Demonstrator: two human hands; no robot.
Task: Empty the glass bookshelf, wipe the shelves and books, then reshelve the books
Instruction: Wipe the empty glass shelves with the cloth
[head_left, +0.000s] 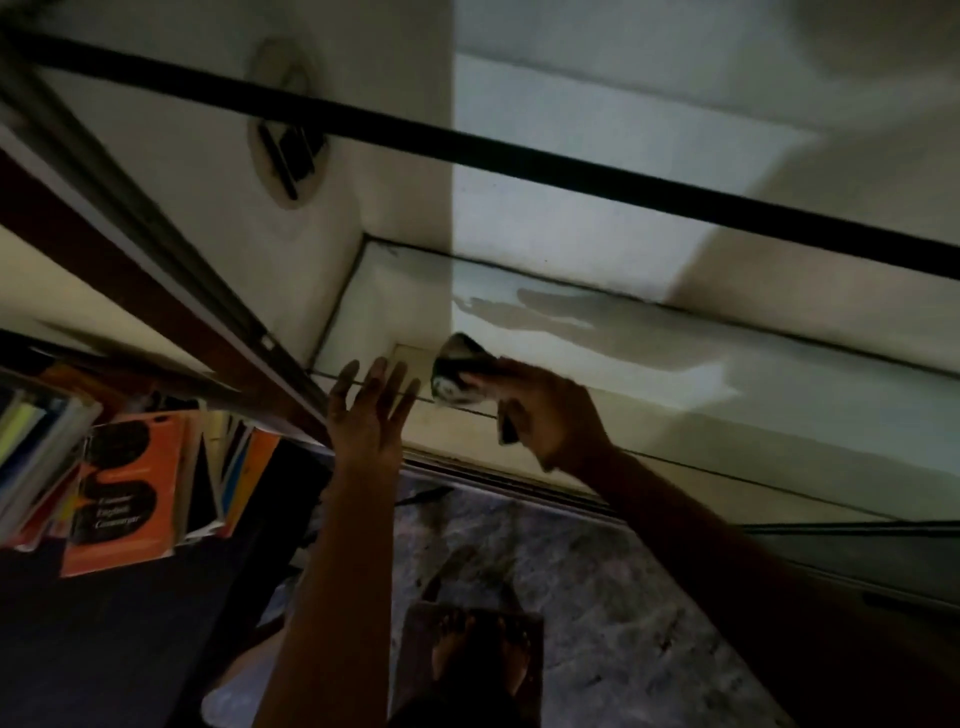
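Gripping a bunched cloth (460, 371), the right hand (550, 415) has its fingers curled round the fabric, which is dark with pale patches and sticks out past the knuckles towards the left. The cloth sits against the near left part of the glass shelf (675, 374), close to the inner corner of the bookshelf, and the arm's shadow falls across the pale back panel behind it. A small dark shape below the right palm may be a fold of the same cloth; the dim light makes it hard to tell.

The left hand (371, 415) is raised just beside the cloth, palm towards the shelf, with its fingers (345, 379) straight and spread apart and holding nothing. Their tips lie over the front edge of the glass, though I cannot tell whether they touch it.

No books show on the visible part of the shelf. The books (218, 457) are stacked outside it at the left, below the brown frame (171, 291) of the cabinet, with an orange-covered book (122, 499) uppermost in view. A dark bar (571, 161) crosses the cabinet higher up.

Below, a bare foot (483, 654) stands on a dark square stool (415, 639) over a mottled grey floor (597, 571).
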